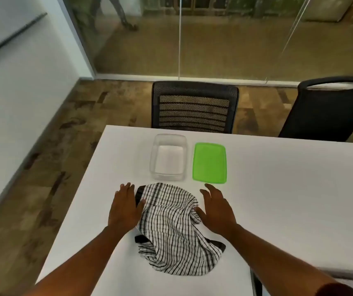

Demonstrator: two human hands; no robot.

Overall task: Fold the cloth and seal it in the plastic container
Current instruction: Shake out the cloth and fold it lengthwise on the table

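Note:
A white cloth with black stripes [171, 231] lies crumpled on the white table [288, 199], near its front edge. My left hand [125, 207] rests flat at the cloth's upper left edge, fingers spread, thumb touching the fabric. My right hand [216, 208] hovers at the cloth's right edge, fingers apart, holding nothing. Behind the cloth stands a clear plastic container [168, 157], empty. Its green lid [209, 162] lies flat on the table just to the right of it.
Two black office chairs stand at the table's far side, a mesh-backed one [194, 107] behind the container and another [329, 107] at the right. A glass wall runs behind them. The table's left edge drops to a patterned floor.

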